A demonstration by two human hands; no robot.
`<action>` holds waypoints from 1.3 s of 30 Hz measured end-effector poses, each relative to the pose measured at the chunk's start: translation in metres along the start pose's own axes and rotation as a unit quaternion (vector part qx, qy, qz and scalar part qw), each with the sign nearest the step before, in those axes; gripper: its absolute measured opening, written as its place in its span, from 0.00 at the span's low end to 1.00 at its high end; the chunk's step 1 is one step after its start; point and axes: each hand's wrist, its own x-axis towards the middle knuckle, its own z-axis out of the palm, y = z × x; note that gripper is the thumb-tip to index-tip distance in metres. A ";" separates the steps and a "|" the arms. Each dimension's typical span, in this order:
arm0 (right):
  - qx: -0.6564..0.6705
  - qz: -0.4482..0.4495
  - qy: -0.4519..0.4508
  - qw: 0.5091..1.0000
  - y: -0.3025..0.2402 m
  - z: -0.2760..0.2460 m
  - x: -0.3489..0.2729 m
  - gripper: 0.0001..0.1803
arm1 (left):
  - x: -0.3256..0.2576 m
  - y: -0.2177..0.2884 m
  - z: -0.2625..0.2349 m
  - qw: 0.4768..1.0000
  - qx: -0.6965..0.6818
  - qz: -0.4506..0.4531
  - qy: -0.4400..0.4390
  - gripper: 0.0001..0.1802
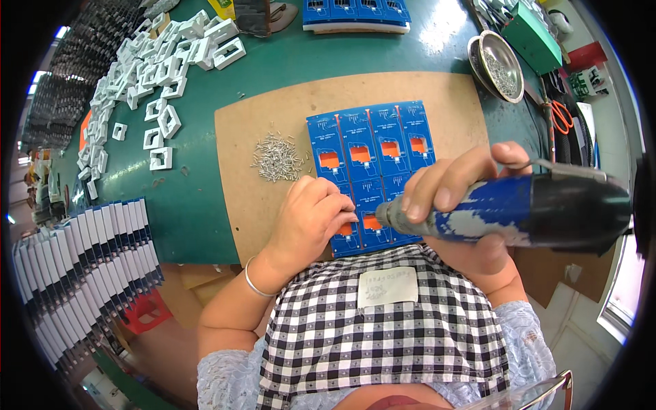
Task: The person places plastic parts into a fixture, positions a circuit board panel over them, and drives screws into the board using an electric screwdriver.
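Note:
A blue circuit board panel with rectangular cutouts showing orange lies on a brown board. My left hand rests on the panel's lower left part, its fingers curled together at a cutout. Whatever its fingertips pinch, if anything, is hidden. My right hand is wrapped round a worn blue and black electric screwdriver, held almost level above the panel's right side. The tool's tip points left toward a lower cutout near my left fingers; I cannot tell whether it touches. A heap of small silver screws lies left of the panel.
White plastic frames are strewn over the green table at the far left. Rows of white and blue pieces stand at the left. Metal bowls, a green box and orange-handled scissors sit at the right. Another blue panel lies at the back.

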 end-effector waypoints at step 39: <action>0.033 0.009 -0.011 0.999 0.047 -0.001 0.015 0.32 | -0.015 -0.068 -0.055 0.965 0.197 -0.125 0.122 0.05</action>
